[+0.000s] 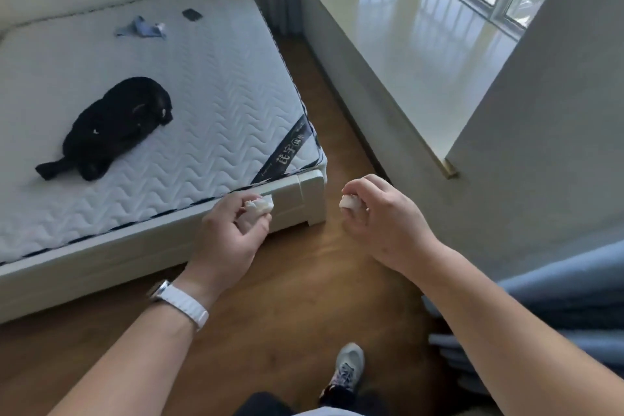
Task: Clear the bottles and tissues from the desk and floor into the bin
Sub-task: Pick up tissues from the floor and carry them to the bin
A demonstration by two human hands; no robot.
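My left hand (233, 230) grips a crumpled white tissue (258, 207), held in front of the bed's near corner. My right hand (381, 216) holds a second small white tissue wad (349, 202) between curled fingers, above the wooden floor. Both hands hover at about the same height, roughly a hand's width apart. No bin, bottle or desk shows in the head view.
A white bed with a bare quilted mattress (202, 105) fills the left; a black bag (111, 128), blue cloth (143, 29) and a small dark item (191, 14) lie on it. A glossy window ledge (422, 44) runs at right, blue curtains (557, 307) at lower right. My shoe (349, 365) stands on the wooden floor (304, 280).
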